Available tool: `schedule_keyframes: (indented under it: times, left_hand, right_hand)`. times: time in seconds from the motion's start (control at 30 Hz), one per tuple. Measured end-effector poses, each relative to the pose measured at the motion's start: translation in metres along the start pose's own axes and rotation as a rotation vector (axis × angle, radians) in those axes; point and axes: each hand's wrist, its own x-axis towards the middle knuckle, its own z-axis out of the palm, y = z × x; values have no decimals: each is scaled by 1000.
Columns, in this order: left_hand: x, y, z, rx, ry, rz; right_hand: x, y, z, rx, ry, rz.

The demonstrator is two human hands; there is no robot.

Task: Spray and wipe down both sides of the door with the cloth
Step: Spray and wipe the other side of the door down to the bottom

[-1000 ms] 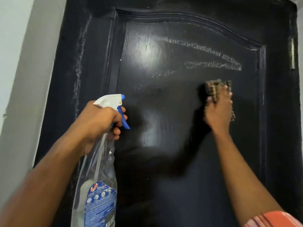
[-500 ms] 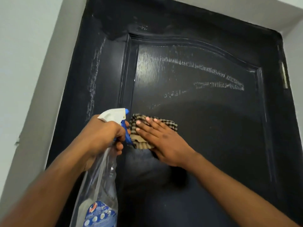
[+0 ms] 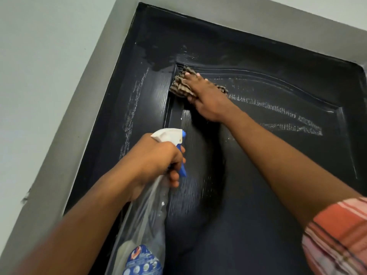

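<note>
The right hand (image 3: 206, 98) reaches up and across from the 4 o'clock corner, arm almost straight. Its fingers are spread flat, pressing a brown checked cloth (image 3: 181, 87) against the black door (image 3: 258, 175). The cloth lies bunched at the 11 o'clock corner of the door's raised arched panel, right on the moulding. A short striped orange-and-pink sleeve (image 3: 337, 239) covers the upper arm.

The left hand (image 3: 156, 163) comes in from 7 o'clock with the wrist bent. It sits at about 7 o'clock of the right hand and well apart from it. Its fingers are curled round the neck of a spray bottle (image 3: 147, 221), with at least one finger hooked over the blue trigger (image 3: 181, 165). The white nozzle head points toward the door, at 1 o'clock.

The bottle's blue label (image 3: 143, 262) bears a red-and-white emblem and a row of small round icons. Its writing is too blurred to read.

The bottle is clear plastic with a dip tube running down inside. Something pale shows near its bottom, but the liquid level cannot be told.

Whitish smeared streaks (image 3: 278, 116) cross the panel at 3 to 4 o'clock of the right hand. Another streak runs down the door's edge at 9 o'clock, beside the grey door frame (image 3: 79, 116).
</note>
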Motion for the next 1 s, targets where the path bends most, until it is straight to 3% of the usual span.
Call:
schedule_keyframes:
  times: [0.27,0.4,0.67,0.83,1.0]
  left_hand:
    - [18,13,-24,-57,26,-12]
    - [18,22,-27,-7,22,-5]
    - [35,32,-16,43,32,13]
    - [51,46,6,52,12,-27]
    - [56,61,31,60,-42,3]
  right_hand:
    - [-154,-54,38,-12,-140,-376]
    - [-134,-33,29,-7,-187,-463]
    - [-10,3,7,2,115,136]
    - [-23,3,12,6,222,292]
    - [-71,54,-1,40,388,592]
